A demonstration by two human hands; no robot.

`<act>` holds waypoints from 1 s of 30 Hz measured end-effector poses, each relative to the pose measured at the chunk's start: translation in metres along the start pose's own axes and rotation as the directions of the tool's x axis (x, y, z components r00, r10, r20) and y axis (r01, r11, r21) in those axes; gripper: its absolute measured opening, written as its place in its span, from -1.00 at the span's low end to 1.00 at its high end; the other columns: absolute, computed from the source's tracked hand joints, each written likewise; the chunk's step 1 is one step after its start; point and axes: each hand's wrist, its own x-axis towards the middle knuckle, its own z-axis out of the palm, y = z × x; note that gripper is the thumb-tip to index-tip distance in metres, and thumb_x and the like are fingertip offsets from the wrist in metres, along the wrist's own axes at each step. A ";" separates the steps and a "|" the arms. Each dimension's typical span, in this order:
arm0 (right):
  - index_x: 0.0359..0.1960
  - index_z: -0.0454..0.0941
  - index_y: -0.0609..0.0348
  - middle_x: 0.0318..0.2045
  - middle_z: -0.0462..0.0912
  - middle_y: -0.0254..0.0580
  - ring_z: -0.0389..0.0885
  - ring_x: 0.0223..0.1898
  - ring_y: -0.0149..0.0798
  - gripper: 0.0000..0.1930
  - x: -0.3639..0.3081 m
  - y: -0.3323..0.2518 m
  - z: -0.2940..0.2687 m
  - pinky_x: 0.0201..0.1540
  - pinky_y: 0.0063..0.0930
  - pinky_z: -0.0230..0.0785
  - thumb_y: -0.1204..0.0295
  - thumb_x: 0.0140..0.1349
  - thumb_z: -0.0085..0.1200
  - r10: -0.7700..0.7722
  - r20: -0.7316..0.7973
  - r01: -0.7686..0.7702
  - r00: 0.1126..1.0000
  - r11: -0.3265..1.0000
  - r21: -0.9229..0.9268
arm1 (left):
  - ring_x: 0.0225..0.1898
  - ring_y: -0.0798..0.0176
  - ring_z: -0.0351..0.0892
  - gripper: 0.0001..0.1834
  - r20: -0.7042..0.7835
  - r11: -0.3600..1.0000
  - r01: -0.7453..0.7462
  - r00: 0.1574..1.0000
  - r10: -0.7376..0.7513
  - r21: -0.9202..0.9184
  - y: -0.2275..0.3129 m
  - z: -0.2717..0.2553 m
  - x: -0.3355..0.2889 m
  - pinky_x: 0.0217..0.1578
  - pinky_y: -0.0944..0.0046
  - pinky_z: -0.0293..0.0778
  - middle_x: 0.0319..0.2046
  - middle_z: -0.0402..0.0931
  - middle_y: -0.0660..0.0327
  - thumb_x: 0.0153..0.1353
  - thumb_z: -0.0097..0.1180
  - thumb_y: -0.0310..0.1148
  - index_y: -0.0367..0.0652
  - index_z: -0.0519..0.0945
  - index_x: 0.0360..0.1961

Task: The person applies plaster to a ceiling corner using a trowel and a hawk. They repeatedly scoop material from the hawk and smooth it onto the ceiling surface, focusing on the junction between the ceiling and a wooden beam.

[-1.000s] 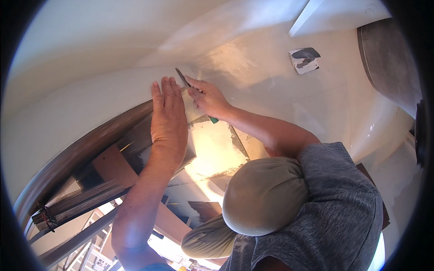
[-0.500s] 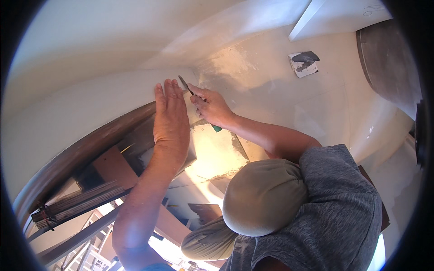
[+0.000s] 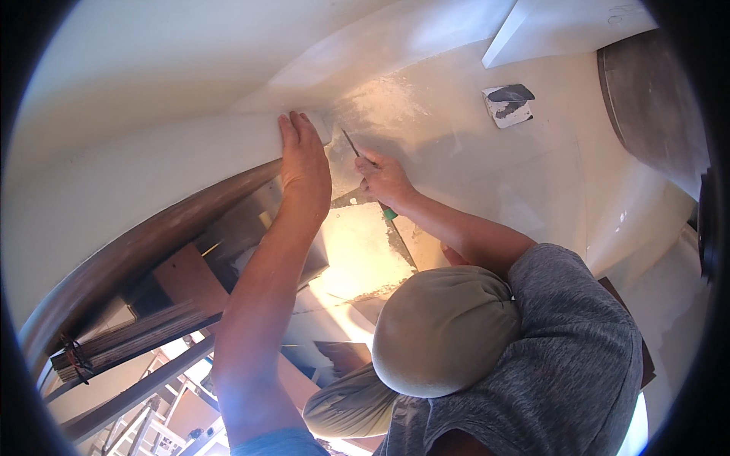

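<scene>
My left hand (image 3: 306, 163) lies over the edge of the white ledge (image 3: 236, 140), fingers stretched out and close together, pointing away from me. To its right, my right hand (image 3: 386, 181) is wrapped round a putty knife (image 3: 350, 142). The thin dark blade sticks out beyond my fingers, pointing forward and left, and is seen nearly edge-on. A green handle end shows below my palm. The blade tip is near the patchy pale surface (image 3: 388, 106); whether it touches cannot be made out. A small gap separates the blade from my left hand.
A sanding pad with torn dark and white faces (image 3: 508, 105) lies at the far right. A curved brown wooden edge (image 3: 152, 228) runs along the left, above stacked boards (image 3: 125, 338). A white ladder (image 3: 144, 422) stands lower left. My bent knee (image 3: 445, 330) is close below.
Both hands have moved to the right. The putty knife has come away from beside my left fingertips, leaving a wider gap. My left hand is still laid along the ledge.
</scene>
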 end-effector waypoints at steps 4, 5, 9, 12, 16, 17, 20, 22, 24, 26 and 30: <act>0.48 0.43 0.02 -0.28 0.67 -0.24 0.53 -0.48 -0.45 -0.50 0.006 -0.002 0.003 -0.38 -0.40 0.48 0.32 0.55 0.09 -0.068 -0.048 0.064 0.997 0.994 -0.092 | 0.56 -0.26 0.07 -0.33 0.037 1.000 -0.013 0.999 0.012 0.028 0.014 0.009 0.018 0.47 -0.42 -0.12 0.56 0.20 -0.11 0.41 0.08 -0.05 -0.14 0.49 0.46; 0.47 0.44 0.03 -0.28 0.66 -0.24 0.53 -0.48 -0.45 -0.51 0.006 -0.002 0.004 -0.38 -0.40 0.48 0.33 0.55 0.09 -0.069 -0.053 0.065 0.996 0.995 -0.073 | 0.56 -0.26 0.06 -0.32 0.025 1.000 -0.007 1.000 0.006 0.023 0.017 0.010 0.020 0.47 -0.42 -0.12 0.56 0.19 -0.11 0.40 0.09 -0.04 -0.14 0.48 0.46; 0.45 0.48 0.06 -0.30 0.66 -0.24 0.54 -0.47 -0.45 -0.52 0.007 -0.006 0.003 -0.39 -0.41 0.48 0.35 0.53 0.10 -0.051 -0.068 0.047 0.996 0.997 -0.059 | 0.57 -0.24 0.04 -0.32 0.054 1.000 -0.019 0.998 0.019 0.001 0.025 0.009 0.029 0.48 -0.36 -0.11 0.56 0.17 -0.13 0.45 0.02 -0.08 -0.23 0.41 0.49; 0.43 0.50 0.07 -0.33 0.65 -0.25 0.54 -0.48 -0.44 -0.53 0.008 -0.007 0.000 -0.39 -0.44 0.48 0.34 0.53 0.10 -0.019 -0.094 0.022 0.995 0.999 0.031 | 0.58 -0.25 0.03 -0.31 0.092 0.999 -0.013 0.996 0.016 -0.030 0.031 0.010 0.039 0.49 -0.33 -0.12 0.56 0.15 -0.16 0.47 -0.02 -0.10 -0.28 0.38 0.50; 0.43 0.48 0.09 -0.37 0.64 -0.29 0.55 -0.47 -0.44 -0.53 0.014 -0.001 -0.010 -0.38 -0.43 0.48 0.34 0.54 0.08 -0.050 -0.103 0.041 0.993 0.995 -0.094 | 0.58 -0.28 0.01 -0.30 0.112 0.999 -0.020 0.993 0.026 -0.050 0.029 -0.004 0.032 0.49 -0.34 -0.12 0.57 0.13 -0.19 0.47 0.00 -0.08 -0.28 0.37 0.50; 0.43 0.48 0.10 -0.38 0.63 -0.29 0.56 -0.47 -0.43 -0.53 0.009 -0.005 -0.008 -0.38 -0.42 0.48 0.33 0.55 0.08 -0.051 -0.092 0.043 0.994 0.995 -0.087 | 0.59 -0.28 0.00 -0.29 0.109 0.999 0.018 0.994 -0.014 -0.042 0.033 -0.003 0.030 0.48 -0.37 -0.12 0.57 0.13 -0.17 0.44 0.03 -0.05 -0.22 0.39 0.51; 0.43 0.48 0.11 -0.38 0.66 -0.27 0.58 -0.45 -0.41 -0.54 0.010 -0.006 -0.005 -0.35 -0.42 0.49 0.33 0.56 0.06 -0.082 -0.067 0.077 0.994 0.994 -0.072 | 0.59 -0.29 -0.01 -0.26 0.095 0.996 0.094 0.991 -0.093 -0.008 0.042 0.005 0.026 0.46 -0.45 -0.13 0.59 0.11 -0.15 0.40 0.11 0.03 -0.10 0.42 0.51; 0.42 0.49 0.12 -0.33 0.70 -0.22 0.60 -0.43 -0.39 -0.55 0.013 -0.005 0.000 -0.33 -0.41 0.50 0.32 0.56 0.05 -0.102 -0.060 0.098 0.993 0.994 -0.054 | 0.60 -0.29 -0.02 -0.25 0.081 0.995 0.095 0.992 -0.097 0.024 0.041 0.010 0.026 0.44 -0.50 -0.14 0.59 0.09 -0.15 0.39 0.11 0.04 -0.08 0.41 0.52; 0.41 0.50 0.14 -0.25 0.74 -0.14 0.62 -0.40 -0.37 -0.55 0.017 -0.004 0.008 -0.31 -0.40 0.52 0.30 0.56 0.04 -0.104 -0.066 0.102 0.992 0.994 -0.033 | 0.59 -0.26 0.00 -0.28 0.062 0.997 0.074 0.995 -0.075 0.021 0.036 0.008 0.025 0.45 -0.47 -0.14 0.58 0.12 -0.14 0.43 0.05 -0.03 -0.17 0.40 0.51; 0.47 0.44 0.09 -0.23 0.67 -0.24 0.55 -0.41 -0.43 -0.52 0.024 -0.010 0.010 -0.32 -0.47 0.49 0.32 0.58 0.03 -0.102 -0.020 0.099 0.995 0.987 -0.126 | 0.59 -0.25 0.01 -0.28 0.065 0.998 0.057 0.996 -0.059 0.023 0.032 0.007 0.022 0.45 -0.49 -0.15 0.58 0.12 -0.13 0.42 0.06 -0.03 -0.16 0.40 0.51; 0.42 0.48 0.08 0.12 0.67 0.08 0.67 0.04 -0.08 -0.55 0.031 -0.024 0.019 0.09 -0.30 0.50 0.33 0.56 0.04 -0.224 0.025 0.222 0.974 0.938 -0.266 | 0.60 -0.27 -0.01 -0.23 0.064 0.998 0.049 0.997 -0.051 0.040 0.028 0.006 0.007 0.44 -0.56 -0.17 0.59 0.11 -0.10 0.36 0.14 0.04 -0.04 0.41 0.53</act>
